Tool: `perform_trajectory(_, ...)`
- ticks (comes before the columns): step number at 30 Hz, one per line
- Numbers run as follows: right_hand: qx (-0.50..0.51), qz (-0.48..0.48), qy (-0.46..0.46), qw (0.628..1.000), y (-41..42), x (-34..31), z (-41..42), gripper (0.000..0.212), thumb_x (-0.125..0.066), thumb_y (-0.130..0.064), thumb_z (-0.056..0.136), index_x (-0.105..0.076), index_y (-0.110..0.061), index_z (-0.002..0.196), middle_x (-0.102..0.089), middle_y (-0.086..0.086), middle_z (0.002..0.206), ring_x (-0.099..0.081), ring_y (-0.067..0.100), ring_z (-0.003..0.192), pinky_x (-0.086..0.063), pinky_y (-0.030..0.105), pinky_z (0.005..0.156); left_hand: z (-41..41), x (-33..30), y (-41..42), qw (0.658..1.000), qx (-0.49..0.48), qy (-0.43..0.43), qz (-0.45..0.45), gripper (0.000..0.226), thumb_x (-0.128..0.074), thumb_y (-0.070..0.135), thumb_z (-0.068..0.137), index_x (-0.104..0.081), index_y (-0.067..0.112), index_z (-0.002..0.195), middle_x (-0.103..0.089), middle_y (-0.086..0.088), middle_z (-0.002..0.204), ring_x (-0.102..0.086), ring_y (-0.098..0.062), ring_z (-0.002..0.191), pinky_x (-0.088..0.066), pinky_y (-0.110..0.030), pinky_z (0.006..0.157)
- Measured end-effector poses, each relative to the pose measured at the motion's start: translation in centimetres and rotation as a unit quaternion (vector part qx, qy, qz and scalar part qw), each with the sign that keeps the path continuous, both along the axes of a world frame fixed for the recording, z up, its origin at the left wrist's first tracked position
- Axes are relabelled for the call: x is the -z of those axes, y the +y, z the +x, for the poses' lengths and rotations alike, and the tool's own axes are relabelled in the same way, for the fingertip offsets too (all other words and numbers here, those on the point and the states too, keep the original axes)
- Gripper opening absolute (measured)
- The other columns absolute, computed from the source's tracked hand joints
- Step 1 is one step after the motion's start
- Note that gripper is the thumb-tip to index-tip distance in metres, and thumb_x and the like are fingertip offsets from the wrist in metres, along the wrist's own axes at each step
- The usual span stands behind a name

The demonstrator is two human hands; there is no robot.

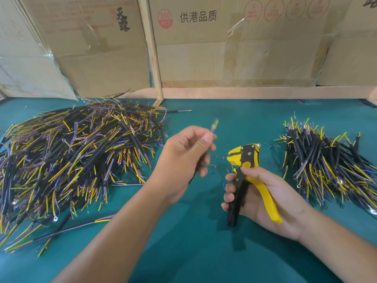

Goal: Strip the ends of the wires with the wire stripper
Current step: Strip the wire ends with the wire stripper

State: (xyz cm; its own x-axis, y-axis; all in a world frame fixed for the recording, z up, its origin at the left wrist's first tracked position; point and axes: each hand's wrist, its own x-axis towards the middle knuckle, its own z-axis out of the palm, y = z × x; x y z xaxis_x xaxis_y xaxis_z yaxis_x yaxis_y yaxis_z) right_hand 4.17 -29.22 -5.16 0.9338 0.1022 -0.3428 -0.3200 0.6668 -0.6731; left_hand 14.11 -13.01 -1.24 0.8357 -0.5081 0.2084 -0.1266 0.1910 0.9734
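My left hand pinches one short wire between thumb and fingers; its yellow and blue end sticks up past the fingertips, blurred. My right hand grips the yellow and black wire stripper by its handles, jaws pointing up and left, a little below and right of the wire's end. The jaws hold nothing. A large heap of black cables with yellow and purple ends lies on the left. A smaller heap lies on the right.
The work surface is a green mat. Small bits of stripped insulation lie scattered between the hands. Cardboard boxes and a wooden frame post close off the back.
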Motion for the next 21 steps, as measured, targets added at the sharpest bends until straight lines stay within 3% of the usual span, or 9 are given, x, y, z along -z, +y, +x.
perform_trajectory(2,0.001,-0.004,-0.003,1.0,0.0,-0.2,-0.1,0.035,-0.067,-0.029,0.081,-0.061,-0.002,0.102,-0.053,0.016,0.082,-0.054,0.031,0.068,-0.057,0.048,0.071,0.4,-0.4,-0.2,0.987,-0.023,0.128,-0.091,0.015,-0.05,0.009,0.102,-0.058,0.01,0.091,-0.058,-0.002,0.077,-0.05,-0.011,0.059,-0.043,-0.021,0.046)
perform_trajectory(5,0.002,-0.008,0.004,1.0,0.0,-0.2,-0.1,0.034,-0.065,-0.029,0.082,-0.06,-0.003,0.103,-0.053,0.015,0.081,-0.054,0.03,0.069,-0.058,0.047,0.071,1.5,-0.4,0.0,0.92,-0.118,0.309,-0.208,0.016,-0.049,0.006,0.103,-0.053,0.001,0.088,-0.053,-0.008,0.074,-0.051,-0.015,0.061,-0.05,-0.02,0.049)
perform_trajectory(8,0.005,-0.004,0.01,1.0,0.0,-0.1,0.1,0.036,-0.068,-0.03,0.079,-0.06,-0.002,0.101,-0.052,0.015,0.081,-0.054,0.03,0.069,-0.057,0.047,0.071,2.2,-0.1,0.2,0.888,-0.145,0.361,-0.247,0.02,-0.049,0.005,0.102,-0.053,-0.001,0.084,-0.051,-0.011,0.074,-0.051,-0.017,0.062,-0.053,-0.02,0.05)
perform_trajectory(14,0.002,-0.009,0.006,1.0,-0.1,-0.1,0.0,0.036,-0.067,-0.03,0.08,-0.06,-0.003,0.102,-0.052,0.014,0.08,-0.054,0.029,0.069,-0.057,0.047,0.071,2.1,-0.1,0.1,0.889,-0.143,0.363,-0.242,0.011,-0.051,0.007,0.102,-0.052,0.0,0.093,-0.054,-0.008,0.066,-0.054,-0.015,0.053,-0.052,-0.02,0.049)
perform_trajectory(17,0.007,-0.016,0.009,1.0,0.0,-0.2,0.0,0.034,-0.063,-0.03,0.084,-0.059,-0.002,0.102,-0.052,0.014,0.08,-0.053,0.029,0.069,-0.057,0.046,0.071,1.6,-0.4,0.1,0.906,-0.133,0.343,-0.209,0.006,-0.051,0.011,0.102,-0.05,0.006,0.1,-0.056,-0.003,0.063,-0.055,-0.013,0.046,-0.049,-0.02,0.045)
perform_trajectory(21,0.001,-0.018,0.009,1.0,0.0,-0.1,0.0,0.036,-0.064,-0.03,0.083,-0.059,-0.002,0.104,-0.052,0.015,0.081,-0.054,0.03,0.068,-0.057,0.047,0.071,1.0,-0.5,0.3,0.976,-0.133,0.154,-0.075,0.011,-0.05,0.012,0.103,-0.048,0.018,0.094,-0.062,0.003,0.069,-0.047,-0.011,0.047,-0.034,-0.021,0.039)
